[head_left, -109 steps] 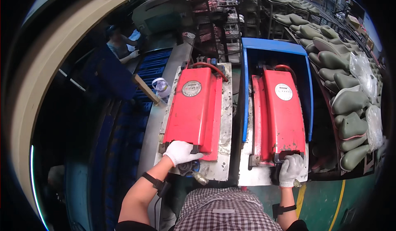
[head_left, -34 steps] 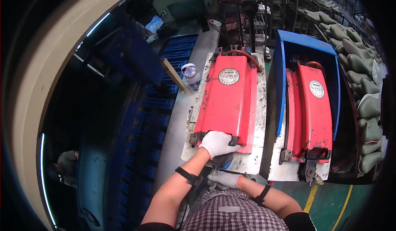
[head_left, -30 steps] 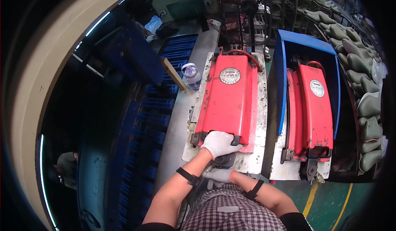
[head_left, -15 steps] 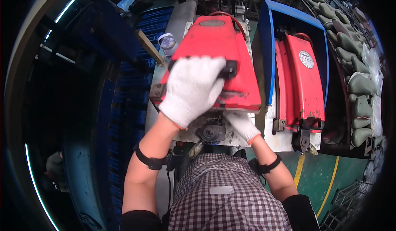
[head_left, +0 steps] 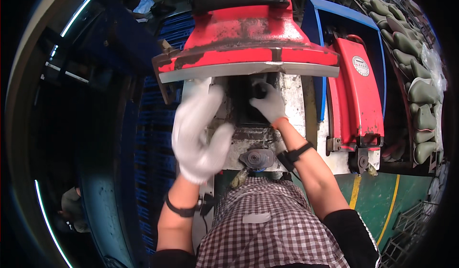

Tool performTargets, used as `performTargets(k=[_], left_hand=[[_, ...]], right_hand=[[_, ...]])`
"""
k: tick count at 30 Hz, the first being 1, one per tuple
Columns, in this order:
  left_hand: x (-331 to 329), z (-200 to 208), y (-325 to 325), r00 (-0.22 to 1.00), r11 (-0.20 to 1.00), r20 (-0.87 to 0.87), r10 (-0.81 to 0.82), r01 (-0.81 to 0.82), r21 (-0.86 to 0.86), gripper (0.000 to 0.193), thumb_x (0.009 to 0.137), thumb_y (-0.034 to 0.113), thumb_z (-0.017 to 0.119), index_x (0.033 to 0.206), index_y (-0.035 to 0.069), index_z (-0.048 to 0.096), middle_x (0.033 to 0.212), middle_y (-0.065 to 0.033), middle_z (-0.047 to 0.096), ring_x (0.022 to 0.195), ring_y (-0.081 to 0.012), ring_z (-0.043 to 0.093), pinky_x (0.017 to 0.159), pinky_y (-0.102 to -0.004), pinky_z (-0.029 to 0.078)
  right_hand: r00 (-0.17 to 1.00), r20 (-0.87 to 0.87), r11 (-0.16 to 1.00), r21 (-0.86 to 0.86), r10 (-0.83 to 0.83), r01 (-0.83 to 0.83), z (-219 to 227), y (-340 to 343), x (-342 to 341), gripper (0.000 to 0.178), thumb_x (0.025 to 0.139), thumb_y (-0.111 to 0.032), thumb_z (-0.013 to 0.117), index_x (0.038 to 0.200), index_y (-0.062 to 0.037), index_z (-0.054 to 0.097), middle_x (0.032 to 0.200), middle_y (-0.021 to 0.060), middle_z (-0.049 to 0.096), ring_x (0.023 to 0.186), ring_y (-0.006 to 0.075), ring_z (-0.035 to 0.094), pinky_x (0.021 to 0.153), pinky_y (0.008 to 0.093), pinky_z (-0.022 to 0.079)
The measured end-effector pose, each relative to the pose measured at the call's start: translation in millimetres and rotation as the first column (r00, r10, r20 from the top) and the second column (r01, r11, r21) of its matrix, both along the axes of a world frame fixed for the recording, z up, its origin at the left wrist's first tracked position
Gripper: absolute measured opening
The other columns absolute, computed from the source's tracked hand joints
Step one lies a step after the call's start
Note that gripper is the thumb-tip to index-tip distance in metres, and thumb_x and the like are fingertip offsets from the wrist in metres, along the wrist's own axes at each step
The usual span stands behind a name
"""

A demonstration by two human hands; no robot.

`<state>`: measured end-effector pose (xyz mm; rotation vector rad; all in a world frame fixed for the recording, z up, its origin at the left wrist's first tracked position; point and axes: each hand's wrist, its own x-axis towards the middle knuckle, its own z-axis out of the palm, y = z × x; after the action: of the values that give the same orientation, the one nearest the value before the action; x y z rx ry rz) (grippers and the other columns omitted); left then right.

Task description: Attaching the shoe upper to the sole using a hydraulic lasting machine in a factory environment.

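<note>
So, red lid [head_left: 248, 33] is up top-centre, looks like the reach-in step: right hand [head_left: 270, 102] half-curled at dark recess [head_left: 240, 100] mid-frame, can't tell if gripping; left hand [head_left: 198, 131] spread, seemingly empty. Next probably needs a firm pinch.

red machine lid [head_left: 244, 27], paint chipped, tilted up, open.

Round label [head_left: 360, 66] on red cover [head_left: 361, 103], unreadable print

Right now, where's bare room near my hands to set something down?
A narrow plate strip right of the dark recess, toward the blue hood; farther off, green floor between yellow lines. Crowded: the recess, with your left hand and right hand at it, before the raised lid.
</note>
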<state>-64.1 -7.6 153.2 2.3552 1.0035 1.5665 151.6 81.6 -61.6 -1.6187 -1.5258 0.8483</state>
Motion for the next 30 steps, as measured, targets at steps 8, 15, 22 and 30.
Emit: performTargets(k=[8, 15, 22, 30], left_hand=[[-22, -143, -33, 0.638, 0.101, 0.571, 0.518, 0.616, -0.781, 0.073, 0.111, 0.046, 0.053, 0.166, 0.006, 0.026, 0.159, -0.0212, 0.047, 0.141, -0.0353, 0.053, 0.118, -0.0506, 0.045], [3, -129, -33, 0.426, 0.288, 0.826, 0.369, 0.793, -0.537, 0.084, 0.107, 0.07, 0.037, 0.166, 0.01, 0.026, 0.167, -0.0194, 0.035, 0.151, -0.0389, 0.04, 0.123, -0.0558, 0.036], [-14, -119, -56, 0.389, 0.308, 0.756, 0.526, 0.742, -0.596, 0.082, 0.105, 0.065, 0.051, 0.159, 0.005, 0.04, 0.155, -0.0165, 0.053, 0.139, -0.0341, 0.057, 0.111, -0.048, 0.054], [-105, -158, -81, 0.168, 0.328, 0.682, 0.712, 0.779, -0.534, 0.056, 0.095, 0.03, 0.066, 0.145, 0.007, 0.057, 0.134, -0.0136, 0.069, 0.121, -0.0297, 0.069, 0.107, -0.046, 0.056]], right_hand=[[-0.021, -0.926, 0.875, -0.35, -0.378, -0.334, 32, -89, 21, 0.055, 0.105, -0.038, 0.05, 0.145, -0.0016, 0.056, 0.139, 0.0161, 0.067, 0.126, 0.032, 0.066, 0.103, 0.0447, 0.057], [-0.175, -0.886, 0.737, -0.231, -0.429, -0.635, 75, -118, -18, 0.054, 0.105, -0.046, 0.046, 0.14, -0.0067, 0.058, 0.131, 0.0148, 0.068, 0.11, 0.0317, 0.07, 0.091, 0.0489, 0.059], [0.251, -0.893, 0.668, -0.447, -0.374, -0.594, 74, -118, -37, 0.07, 0.101, -0.052, 0.055, 0.158, -0.0132, 0.044, 0.155, 0.0134, 0.052, 0.135, 0.0284, 0.056, 0.113, 0.0506, 0.046], [0.893, 0.142, 0.895, 0.072, 0.427, -0.44, 70, -121, -53, 0.046, 0.094, -0.03, 0.068, 0.135, -0.0079, 0.068, 0.134, 0.0229, 0.063, 0.12, 0.0438, 0.062, 0.106, 0.0475, 0.05]])
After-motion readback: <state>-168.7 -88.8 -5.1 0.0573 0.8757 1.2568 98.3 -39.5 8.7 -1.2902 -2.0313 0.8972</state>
